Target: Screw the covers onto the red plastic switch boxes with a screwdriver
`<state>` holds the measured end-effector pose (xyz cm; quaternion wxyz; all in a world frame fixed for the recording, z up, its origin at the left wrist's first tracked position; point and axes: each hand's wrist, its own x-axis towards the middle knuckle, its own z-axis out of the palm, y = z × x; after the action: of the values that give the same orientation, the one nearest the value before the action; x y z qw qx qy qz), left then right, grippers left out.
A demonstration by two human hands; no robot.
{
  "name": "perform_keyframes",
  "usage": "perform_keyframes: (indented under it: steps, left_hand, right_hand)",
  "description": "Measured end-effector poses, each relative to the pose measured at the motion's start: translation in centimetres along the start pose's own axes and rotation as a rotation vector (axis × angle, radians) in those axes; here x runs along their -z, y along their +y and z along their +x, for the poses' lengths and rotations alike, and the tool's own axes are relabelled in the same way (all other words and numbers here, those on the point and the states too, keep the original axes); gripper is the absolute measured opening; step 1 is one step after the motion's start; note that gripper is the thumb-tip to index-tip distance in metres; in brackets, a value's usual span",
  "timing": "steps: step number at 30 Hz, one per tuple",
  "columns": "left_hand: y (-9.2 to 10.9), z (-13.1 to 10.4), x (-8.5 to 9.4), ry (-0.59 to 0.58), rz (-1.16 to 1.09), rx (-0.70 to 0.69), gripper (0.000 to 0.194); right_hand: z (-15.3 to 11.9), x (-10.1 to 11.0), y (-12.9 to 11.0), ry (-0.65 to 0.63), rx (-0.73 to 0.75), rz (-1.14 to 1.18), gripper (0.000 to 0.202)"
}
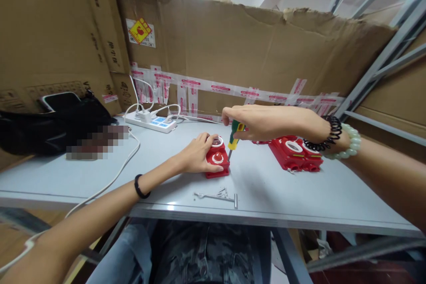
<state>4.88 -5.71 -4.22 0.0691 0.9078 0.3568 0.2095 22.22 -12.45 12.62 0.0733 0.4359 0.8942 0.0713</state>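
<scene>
A small red box (pixel 218 168) with a round white-rimmed window and a red knob sits on the table. My left hand (pixel 197 154) grips it from the left, fingers at its far side and thumb along the near side. In my right hand (pixel 254 122) is a green and yellow screwdriver (pixel 234 135), held nearly upright with its handle in the palm. Its tip meets the right edge of the red box. Near the table's front lie a metal T-shaped tool (pixel 219 197) and several small screws (pixel 223 192).
More red boxes (pixel 291 155) with round windows stand to the right, partly behind my right wrist. A white power strip (pixel 151 120) with plugs lies at the back left, its cable (pixel 123 166) crossing the table. A black bag (pixel 60 120) with a phone (pixel 61 100) is far left. Cardboard (pixel 213 40) walls the back.
</scene>
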Motion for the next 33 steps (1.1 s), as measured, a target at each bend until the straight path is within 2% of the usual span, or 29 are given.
perform_keyframes:
  steps: [2,6,8,11,13,18,21,25,27,31,33]
  left_hand:
    - [0.0,0.0,0.1,0.000,0.010,0.003,0.092]
    - [0.1,0.0,0.2,-0.017,0.025,0.008,0.091]
    - [0.2,0.0,0.2,-0.017,0.032,0.008,0.091]
    - [0.2,0.0,0.2,-0.014,0.041,0.017,0.091]
    - [0.2,0.0,0.2,-0.014,0.041,0.016,0.091]
    - [0.2,0.0,0.2,-0.003,0.035,0.009,0.089]
    - [0.2,-0.1,0.2,-0.005,0.030,0.009,0.091]
    - [0.2,-0.1,0.2,-0.004,0.030,0.011,0.092]
    - [0.2,-0.1,0.2,-0.004,0.033,0.013,0.092]
    - [0.3,-0.1,0.2,-0.014,0.042,0.020,0.092]
    - [0.2,-0.1,0.2,-0.014,0.042,0.018,0.091]
  right_hand:
    - [-0.1,0.1,-0.2,-0.014,-0.039,-0.053,0.023]
    - [0.4,-0.4,0.0,0.043,-0.227,-0.194,0.037]
    - [0.7,-0.7,0.6,0.069,-0.184,-0.143,0.030]
    - [0.7,-0.8,1.3,0.114,-0.010,-0.007,0.023]
    - [0.7,-0.9,1.6,0.113,0.029,0.028,0.021]
    - [0.8,-1.2,1.6,0.071,-0.149,-0.027,0.031]
    - [0.7,-1.1,1.4,0.090,-0.070,0.052,0.027]
    - [0.4,-1.0,1.2,0.085,0.067,0.162,0.037]
    - [0.4,-1.1,1.2,0.091,0.035,0.144,0.036]
    - [0.6,-1.7,1.7,0.115,-0.137,0.055,0.040]
    - [0.5,-1.7,1.7,0.127,-0.109,0.090,0.040]
